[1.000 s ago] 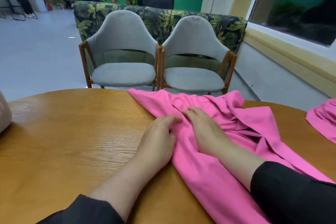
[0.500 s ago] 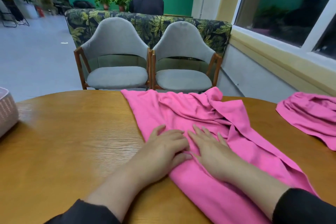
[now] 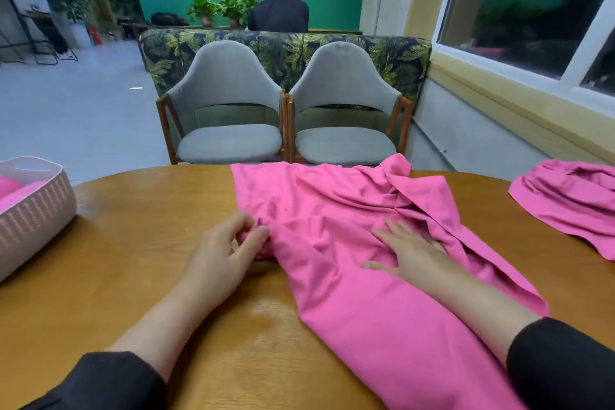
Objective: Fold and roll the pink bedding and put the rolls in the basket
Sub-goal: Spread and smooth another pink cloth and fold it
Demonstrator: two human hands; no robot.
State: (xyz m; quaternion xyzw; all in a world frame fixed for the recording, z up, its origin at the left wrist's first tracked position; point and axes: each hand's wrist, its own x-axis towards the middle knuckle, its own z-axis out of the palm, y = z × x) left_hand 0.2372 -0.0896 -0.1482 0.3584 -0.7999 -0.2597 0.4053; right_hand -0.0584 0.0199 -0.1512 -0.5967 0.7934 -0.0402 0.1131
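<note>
A long pink sheet [image 3: 332, 210] lies crumpled across the round wooden table [image 3: 149, 243], running from the far edge down to the near right. My left hand [image 3: 223, 256] pinches the sheet's left edge between thumb and fingers, bunching a small fold. My right hand [image 3: 409, 250] lies flat on the cloth with fingers spread, pressing it down. A pale pink ribbed basket [image 3: 36, 213] stands at the table's left edge with pink rolled cloth [image 3: 13, 193] inside. A second pink sheet [image 3: 572, 200] lies heaped at the right.
Two grey chairs [image 3: 229, 116] with wooden frames stand just behind the table's far edge, backed by a leaf-patterned sofa [image 3: 286, 50]. A person in black sits beyond it, facing away. A windowed wall runs along the right.
My hands have parted: the left moved to the sheet's left edge and pinched it, the right slid rightward and stays flat. The view shifted left, showing more of the basket.
</note>
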